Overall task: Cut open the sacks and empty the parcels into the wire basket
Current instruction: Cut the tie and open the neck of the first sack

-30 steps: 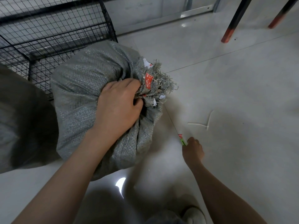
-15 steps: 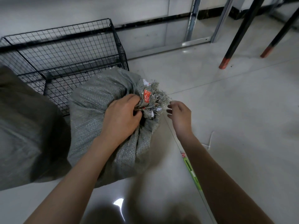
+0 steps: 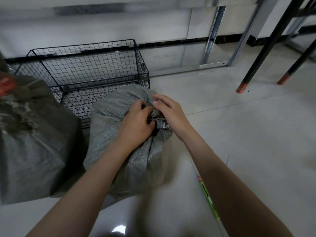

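Observation:
A grey woven sack (image 3: 109, 127) stands on the floor in front of the black wire basket (image 3: 89, 69). My left hand (image 3: 136, 122) grips the gathered neck of the sack. On the other side of the neck my right hand (image 3: 168, 113) has its fingers curled onto the frayed top. Between the two hands a scrap of red and white label shows. A green-handled cutter (image 3: 207, 197) lies on the floor beside my right forearm, in neither hand. No parcels are visible.
A second, darker sack (image 3: 32, 142) with a red tag stands at the left, touching the basket's front. Black table legs (image 3: 253, 65) with red feet stand at the right. A metal frame runs along the wall behind. Pale tiled floor stretches to the right.
My right hand let go of the green cutter on the floor and rose to the sack's neck, where it now takes hold. The view tilted up, showing more of the basket.

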